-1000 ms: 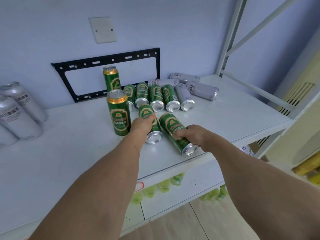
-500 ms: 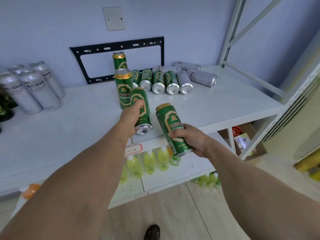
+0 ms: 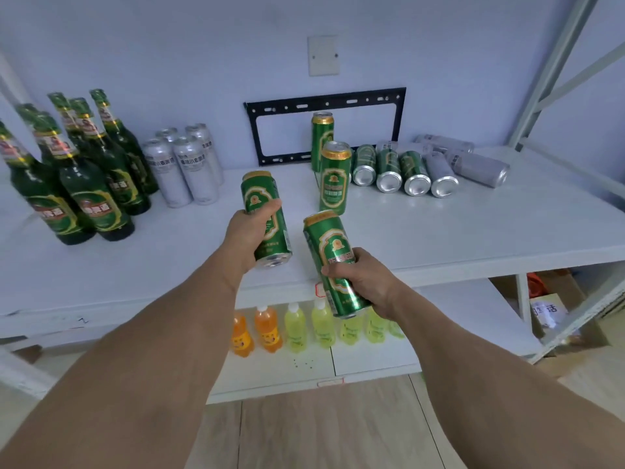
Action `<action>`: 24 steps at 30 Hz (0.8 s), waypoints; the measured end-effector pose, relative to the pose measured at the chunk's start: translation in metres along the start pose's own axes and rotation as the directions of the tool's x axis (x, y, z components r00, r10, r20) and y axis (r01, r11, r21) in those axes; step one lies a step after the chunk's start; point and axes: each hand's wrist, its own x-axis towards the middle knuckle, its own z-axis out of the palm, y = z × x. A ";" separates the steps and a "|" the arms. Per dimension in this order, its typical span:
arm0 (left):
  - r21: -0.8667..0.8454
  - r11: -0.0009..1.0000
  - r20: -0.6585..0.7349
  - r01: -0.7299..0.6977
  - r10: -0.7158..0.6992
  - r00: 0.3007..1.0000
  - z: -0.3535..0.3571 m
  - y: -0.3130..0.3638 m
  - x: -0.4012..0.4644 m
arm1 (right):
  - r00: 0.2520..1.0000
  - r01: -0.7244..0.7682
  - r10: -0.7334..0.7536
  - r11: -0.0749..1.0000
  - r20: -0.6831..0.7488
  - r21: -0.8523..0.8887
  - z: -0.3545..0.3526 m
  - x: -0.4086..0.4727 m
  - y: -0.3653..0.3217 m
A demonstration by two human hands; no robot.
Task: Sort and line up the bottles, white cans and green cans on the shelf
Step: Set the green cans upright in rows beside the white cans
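My left hand [image 3: 248, 231] grips a green can [image 3: 267, 228] held tilted above the white shelf [image 3: 473, 231]. My right hand [image 3: 363, 282] grips a second green can [image 3: 333, 252] out past the shelf's front edge. Two green cans [image 3: 334, 177] stand upright one behind the other at mid-shelf. To their right three green cans [image 3: 389, 170] lie on their sides beside several lying white cans [image 3: 480, 165]. Several white cans [image 3: 189, 164] stand upright left of centre. Several green bottles [image 3: 84, 184] stand at the far left.
A black metal bracket [image 3: 324, 103] is fixed to the wall behind the cans. The lower shelf holds orange and yellow drink bottles [image 3: 297, 328]. A white shelf post [image 3: 548, 69] rises at the right. Cardboard boxes [image 3: 548, 299] sit below at the right.
Both hands have lifted their green cans off the shelf and drawn them toward me and leftward. The view has swung left, bringing the bottles and standing white cans into sight.
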 end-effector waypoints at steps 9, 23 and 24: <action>0.019 0.993 -0.044 -0.113 0.114 0.993 -0.061 0.028 0.064 | 0.996 0.067 -0.068 0.997 -0.056 -0.029 0.086 0.053 -0.030; 0.091 0.962 -0.025 -0.256 0.259 0.966 -0.049 0.050 0.198 | 0.978 0.126 -0.124 0.992 -0.168 -0.003 0.106 0.174 -0.074; 0.093 0.960 -0.034 -0.264 0.268 0.963 -0.045 0.052 0.211 | 0.978 0.128 -0.125 0.992 -0.168 0.003 0.103 0.185 -0.077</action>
